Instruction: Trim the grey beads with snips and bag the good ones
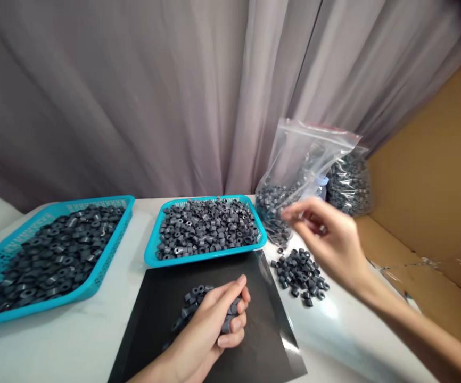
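My left hand [218,324], over the black sheet [266,330], is closed around several short dark grey plastic tube pieces [228,322]. Beside and partly behind that hand, a small heap of the same pieces [192,300] lies on the sheet. My right hand [328,234] is raised over the table at the right, its thumb and index finger pinched together. Whatever its fingers hold, if anything, I cannot make out. Below it sits a loose pile of tube pieces [300,274]. Just behind its fingertips stands a clear zip bag [294,159], partly filled with pieces.
A blue basket [206,258] full of tube pieces stands behind the black sheet. Another blue basket [98,274] of pieces is at the left. A filled clear bag [350,183] rests against the cardboard [434,159] at the right. A grey curtain [154,106] hangs behind.
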Demonstrator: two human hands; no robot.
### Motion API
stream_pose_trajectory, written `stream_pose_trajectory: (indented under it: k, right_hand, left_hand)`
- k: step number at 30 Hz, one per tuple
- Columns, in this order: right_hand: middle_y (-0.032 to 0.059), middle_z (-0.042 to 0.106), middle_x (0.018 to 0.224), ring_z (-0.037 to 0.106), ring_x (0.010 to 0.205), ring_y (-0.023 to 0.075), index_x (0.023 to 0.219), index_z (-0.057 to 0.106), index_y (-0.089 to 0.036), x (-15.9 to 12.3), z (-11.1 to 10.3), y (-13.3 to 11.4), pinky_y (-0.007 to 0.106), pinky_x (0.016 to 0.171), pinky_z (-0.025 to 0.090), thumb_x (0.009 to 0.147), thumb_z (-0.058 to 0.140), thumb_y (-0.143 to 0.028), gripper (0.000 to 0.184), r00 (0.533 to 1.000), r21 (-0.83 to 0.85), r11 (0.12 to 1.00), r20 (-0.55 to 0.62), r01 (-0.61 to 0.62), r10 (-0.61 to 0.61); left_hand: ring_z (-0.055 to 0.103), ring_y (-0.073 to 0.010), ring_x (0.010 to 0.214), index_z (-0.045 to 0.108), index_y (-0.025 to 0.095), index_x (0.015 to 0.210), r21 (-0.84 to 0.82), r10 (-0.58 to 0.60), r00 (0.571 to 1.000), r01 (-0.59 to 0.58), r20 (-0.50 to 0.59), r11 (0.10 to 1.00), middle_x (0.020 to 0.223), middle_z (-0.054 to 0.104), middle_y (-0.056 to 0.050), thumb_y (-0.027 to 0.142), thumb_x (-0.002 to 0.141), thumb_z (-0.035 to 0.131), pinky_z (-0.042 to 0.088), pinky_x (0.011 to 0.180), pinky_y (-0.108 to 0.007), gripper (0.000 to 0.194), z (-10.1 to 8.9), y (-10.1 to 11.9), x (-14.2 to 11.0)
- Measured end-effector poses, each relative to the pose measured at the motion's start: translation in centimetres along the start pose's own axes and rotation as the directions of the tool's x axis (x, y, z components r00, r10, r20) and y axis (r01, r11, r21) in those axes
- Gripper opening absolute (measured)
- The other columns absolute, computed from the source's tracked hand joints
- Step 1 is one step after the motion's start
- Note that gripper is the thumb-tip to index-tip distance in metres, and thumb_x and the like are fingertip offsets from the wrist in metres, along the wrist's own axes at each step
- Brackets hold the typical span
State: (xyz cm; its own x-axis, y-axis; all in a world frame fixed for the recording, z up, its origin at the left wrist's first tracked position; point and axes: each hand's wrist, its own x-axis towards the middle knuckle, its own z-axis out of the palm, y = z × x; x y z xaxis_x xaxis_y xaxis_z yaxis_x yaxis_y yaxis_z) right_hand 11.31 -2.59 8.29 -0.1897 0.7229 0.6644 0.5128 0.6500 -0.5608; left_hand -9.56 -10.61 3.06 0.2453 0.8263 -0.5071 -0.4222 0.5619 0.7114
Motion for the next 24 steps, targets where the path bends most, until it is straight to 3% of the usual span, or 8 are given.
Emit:
stream_pose_trajectory:
  k: [2, 4, 7, 13, 17, 19, 22, 24]
  right_hand:
    - [0.0042, 0.066, 0.088, 0.057, 0.077, 0.0166, 0.094, 0.065, -0.022, 4.4, -2.2, -0.3, 0.029, 0.064, 0.036, 0.092, 0.059, -0.023, 0.006, 0.957, -0.405, 0.895, -0.133, 0.186, -0.259]
    - [0.007, 0.067, 0.098, 0.059, 0.09, 0.0218, 0.103, 0.066, -0.024, 8.4, -4.0, -0.5, 0.032, 0.064, 0.032, 0.096, 0.053, -0.025, 0.015, 0.925, -0.679, 0.723, -0.183, 0.125, -0.332]
    - [0.0109, 0.066, 0.105, 0.056, 0.09, 0.0245, 0.108, 0.067, -0.023, 13.2, -5.6, 0.0, 0.034, 0.067, 0.029, 0.097, 0.05, -0.029, 0.021, 0.946, -0.731, 0.682, -0.224, -0.003, -0.235]
    - [0.0086, 0.059, 0.066, 0.05, 0.072, 0.019, 0.085, 0.077, -0.013, 18.1, -7.2, 1.7, 0.037, 0.071, 0.026, 0.076, 0.076, -0.046, 0.034, 0.974, -0.722, 0.679, -0.221, -0.136, -0.04]
    - [0.012, 0.064, 0.082, 0.046, 0.068, 0.0153, 0.097, 0.075, -0.014, 14.9, -6.0, -0.6, 0.035, 0.066, 0.022, 0.092, 0.057, -0.049, 0.039, 0.968, -0.755, 0.648, -0.223, -0.1, -0.11]
    - [0.0088, 0.064, 0.085, 0.045, 0.065, 0.013, 0.083, 0.072, -0.016, 10.8, -3.8, -2.6, 0.032, 0.06, 0.022, 0.095, 0.056, -0.042, 0.033, 0.946, -0.717, 0.697, -0.219, 0.011, -0.241]
    - [0.0028, 0.063, 0.083, 0.054, 0.067, 0.0116, 0.091, 0.069, -0.02, 3.1, 0.6, -4.8, 0.025, 0.058, 0.034, 0.094, 0.058, -0.029, 0.015, 0.948, -0.378, 0.87, 0.098, 0.318, -0.304]
    - [0.0033, 0.064, 0.09, 0.059, 0.067, 0.012, 0.106, 0.066, -0.02, -1.7, 3.4, -5.2, 0.025, 0.057, 0.04, 0.093, 0.06, -0.029, 0.017, 0.915, -0.206, 0.912, 0.275, 0.355, -0.294]
  left_hand:
    - [0.03, -0.0004, 0.052, 0.062, 0.01, 0.084, -0.031, -0.004, 1.0, 0.004, 0.006, 1.0, 0.074, 0.042, 0.003, 0.039, 0.088, 0.069, 0.018, 0.041, -0.012, 0.031, -0.3, 0.6, 0.1]
    - [0.028, 0.0003, 0.05, 0.063, 0.009, 0.083, -0.053, -0.001, 1.0, 0.001, 0.008, 0.999, 0.072, 0.043, 0.003, 0.034, 0.089, 0.068, 0.018, 0.04, -0.011, 0.027, -0.4, 1.1, 0.2]
    - [0.027, 0.0006, 0.048, 0.062, 0.008, 0.081, -0.065, 0.032, 0.999, -0.033, -0.008, 0.997, 0.07, 0.043, 0.003, 0.028, 0.09, 0.066, 0.019, 0.039, -0.011, 0.022, -0.6, 1.5, 0.2]
    - [0.03, -0.0001, 0.049, 0.061, 0.009, 0.078, -0.118, 0.037, 0.998, -0.031, 0.045, 0.992, 0.071, 0.043, 0.002, 0.026, 0.09, 0.066, 0.02, 0.039, -0.011, 0.021, -0.9, 1.5, 0.1]
    - [0.03, -0.0002, 0.048, 0.061, 0.008, 0.076, -0.166, 0.032, 0.998, -0.023, 0.051, 0.986, 0.069, 0.043, 0.003, 0.024, 0.09, 0.065, 0.021, 0.039, -0.011, 0.021, -1.1, 1.4, 0.4]
    - [0.032, -0.0006, 0.049, 0.062, 0.008, 0.076, -0.185, 0.039, 0.999, -0.032, 0.035, 0.982, 0.069, 0.044, 0.002, 0.023, 0.09, 0.064, 0.022, 0.039, -0.012, 0.021, -1.2, 1.4, 0.5]
    - [0.039, -0.0022, 0.052, 0.062, 0.009, 0.077, -0.203, 0.074, 0.997, -0.073, -0.001, 0.977, 0.071, 0.047, 0.001, 0.026, 0.09, 0.066, 0.025, 0.04, -0.012, 0.022, -1.2, 1.2, 0.5]
    - [0.042, -0.0033, 0.054, 0.063, 0.01, 0.077, -0.194, 0.103, 0.993, -0.112, -0.055, 0.975, 0.07, 0.049, 0.002, 0.028, 0.088, 0.068, 0.029, 0.043, -0.013, 0.021, -1.2, 1.1, 0.5]
